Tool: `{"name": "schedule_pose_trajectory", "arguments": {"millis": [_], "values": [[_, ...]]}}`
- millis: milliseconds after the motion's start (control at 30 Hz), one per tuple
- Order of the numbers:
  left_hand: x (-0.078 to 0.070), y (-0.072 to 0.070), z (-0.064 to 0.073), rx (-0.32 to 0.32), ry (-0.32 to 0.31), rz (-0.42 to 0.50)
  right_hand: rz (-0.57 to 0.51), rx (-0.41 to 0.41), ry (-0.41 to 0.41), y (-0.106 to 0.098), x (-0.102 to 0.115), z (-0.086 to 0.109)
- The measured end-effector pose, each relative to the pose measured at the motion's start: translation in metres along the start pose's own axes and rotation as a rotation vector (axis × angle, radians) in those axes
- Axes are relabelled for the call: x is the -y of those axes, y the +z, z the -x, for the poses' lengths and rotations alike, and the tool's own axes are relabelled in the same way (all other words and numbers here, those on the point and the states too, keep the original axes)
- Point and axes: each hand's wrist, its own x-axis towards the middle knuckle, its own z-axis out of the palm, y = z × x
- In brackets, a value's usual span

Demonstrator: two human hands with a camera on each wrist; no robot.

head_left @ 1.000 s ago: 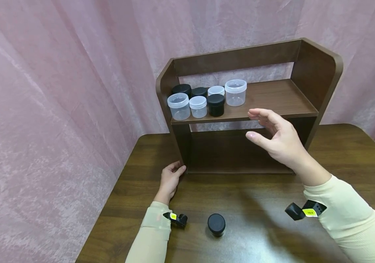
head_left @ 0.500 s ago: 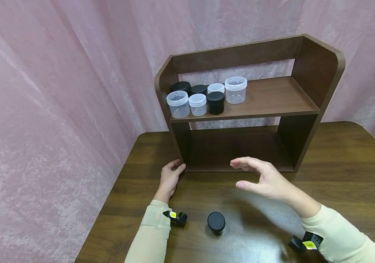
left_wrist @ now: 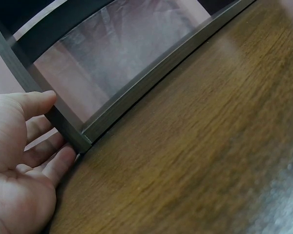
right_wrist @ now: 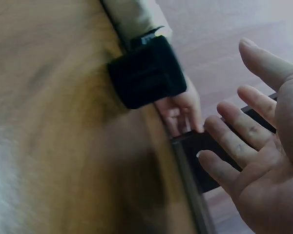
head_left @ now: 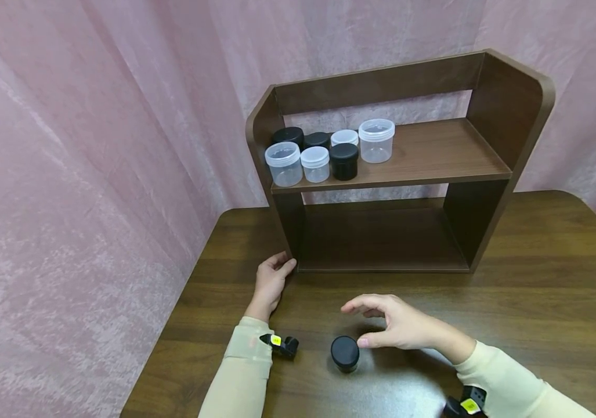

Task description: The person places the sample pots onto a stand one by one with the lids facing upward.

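Note:
My left hand (head_left: 270, 284) grips the lower left front corner of a brown two-tier wooden shelf (head_left: 381, 183). In the left wrist view its thumb (left_wrist: 41, 102) lies against the side panel, fingers at the panel's outer side. A small round jar with a black lid (head_left: 345, 352) stands upright on the table in front of the shelf. My right hand (head_left: 392, 322) hovers just right of that jar, holding nothing, fingers spread and thumb tip close by the lid. In the right wrist view the black jar (right_wrist: 147, 73) appears large, with the right fingers (right_wrist: 232, 139) apart from it.
On the upper tier's left side, several jars are grouped in two rows: clear ones such as the large clear jar (head_left: 377, 142), and black ones such as the front black jar (head_left: 344, 162). A pink curtain (head_left: 146, 116) hangs behind the wooden table (head_left: 548, 278).
My right hand has come down and left from in front of the upper tier to beside the black-lidded jar. The left hand keeps its place at the shelf corner.

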Motion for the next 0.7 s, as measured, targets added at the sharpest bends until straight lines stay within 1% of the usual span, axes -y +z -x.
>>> {"name": "schedule_pose_trajectory", "arguments": {"millis": [167, 400, 533, 633, 700], "values": [[0.0, 0.001, 0.0, -0.016, 0.004, 0.011, -0.049, 0.072, -0.002, 0.011, -0.007, -0.001], [-0.001, 0.0, 0.001, -0.004, -0.016, 0.012, -0.105, 0.131, -0.058, 0.019, -0.009, -0.004], [-0.001, -0.002, 0.001, 0.016, -0.033, 0.004, -0.091, 0.162, -0.075, 0.024, -0.009, -0.004], [-0.002, -0.003, 0.001, 0.034, -0.038, 0.005, -0.057, 0.17, -0.053, 0.027, -0.009, -0.004], [-0.008, -0.002, 0.003, 0.041, -0.036, 0.002, -0.042, 0.174, -0.028, 0.028, -0.01, -0.003]]}}
